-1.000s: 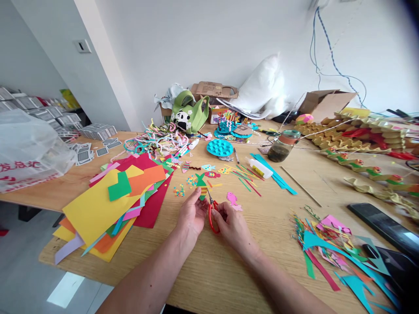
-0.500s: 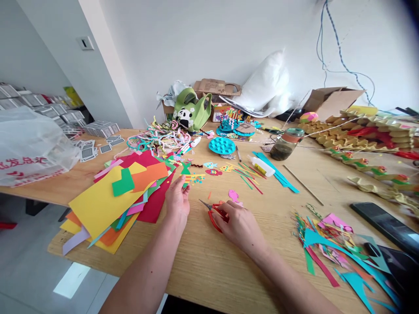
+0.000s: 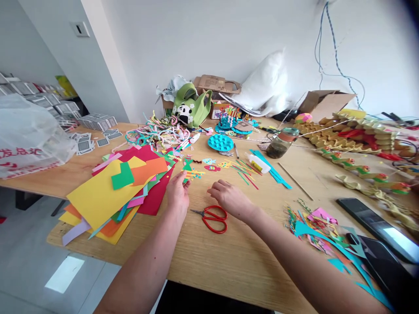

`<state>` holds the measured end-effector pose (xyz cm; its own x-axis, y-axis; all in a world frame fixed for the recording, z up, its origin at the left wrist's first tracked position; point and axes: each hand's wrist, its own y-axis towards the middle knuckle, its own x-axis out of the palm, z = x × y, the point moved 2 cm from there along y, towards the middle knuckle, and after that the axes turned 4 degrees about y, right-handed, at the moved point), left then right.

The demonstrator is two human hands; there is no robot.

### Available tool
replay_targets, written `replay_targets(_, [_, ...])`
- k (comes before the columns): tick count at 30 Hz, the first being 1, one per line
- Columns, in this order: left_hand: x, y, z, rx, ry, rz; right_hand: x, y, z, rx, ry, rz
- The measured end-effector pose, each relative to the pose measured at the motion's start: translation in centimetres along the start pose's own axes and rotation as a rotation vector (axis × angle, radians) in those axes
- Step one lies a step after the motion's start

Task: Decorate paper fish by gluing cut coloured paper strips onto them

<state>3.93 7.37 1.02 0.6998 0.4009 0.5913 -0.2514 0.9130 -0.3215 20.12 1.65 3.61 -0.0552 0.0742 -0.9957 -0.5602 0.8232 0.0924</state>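
Observation:
My left hand (image 3: 178, 191) has its fingers pinched on a green paper fish (image 3: 187, 165); its tail shows above the fingers, and the fingers hide much of the rest. Beside those fingertips lie thin yellow and orange paper strips and small blue bits. With fingers bent together, my right hand (image 3: 231, 198) is low over the table, fingertips at a small orange paper strip (image 3: 208, 190) that they mostly cover. Just below that hand, red-handled scissors (image 3: 213, 219) rest on the wood, their blades pointing left.
Stacked coloured paper (image 3: 98, 196) lies to the left. Decorated paper fish (image 3: 212, 168), loose strips, a glue bottle (image 3: 260, 164) and a glass jar (image 3: 282, 146) are farther back. Paper scraps (image 3: 314, 235) and a phone (image 3: 376, 224) lie at the right.
My right hand has let go of the scissors, which now lie on the table, and has moved up to the small orange strip. The left hand stays nearly where it was.

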Motion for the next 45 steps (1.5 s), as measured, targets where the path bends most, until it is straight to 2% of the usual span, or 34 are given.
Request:
replay_targets(6, [0.2, -0.2, 0.1, -0.022, -0.004, 0.003, 0.7, 2.0, 0.9, -0.208, -0.163, -0.142])
replay_targets(10, [0.2, -0.3, 0.1, -0.032, 0.002, -0.025, 1.2, 2.5, 0.8, -0.299, -0.196, -0.105])
replay_targets(14, [0.1, -0.2, 0.0, -0.037, -0.002, -0.024, 1.6, 3.0, 0.7, -0.308, -0.208, -0.074])
replay_targets(17, [0.0, -0.1, 0.0, -0.040, -0.005, -0.023, 1.9, 3.0, 1.1, -0.250, -0.176, -0.049])
replay_targets(21, [0.1, -0.1, 0.0, -0.048, 0.004, -0.032, 2.1, 2.4, 2.3, -0.024, 0.039, 0.082])
replay_targets(23, [0.1, -0.2, -0.1, -0.057, 0.006, -0.043, 2.2, 2.0, 2.8, 0.043, 0.139, 0.130])
replay_targets(26, [0.2, -0.2, -0.2, -0.066, -0.001, -0.051, 2.2, 1.8, 2.8, 0.005, 0.148, 0.091])
replay_targets(31, [0.2, -0.2, -0.2, -0.065, -0.003, -0.059, 2.1, 2.6, 1.7, -0.096, -0.063, -0.059])
replay_targets(36, [0.2, -0.2, -0.2, -0.079, -0.009, -0.042, 2.4, 3.4, 0.8, -0.160, -0.221, -0.052])
replay_targets(41, [0.2, -0.2, -0.3, -0.084, -0.012, -0.059, 2.8, 3.4, 1.0, -0.070, -0.174, -0.042])
replay_targets(45, [0.1, 0.0, -0.4, -0.093, -0.018, -0.076, 2.7, 3.3, 2.1, 0.125, 0.125, 0.046])
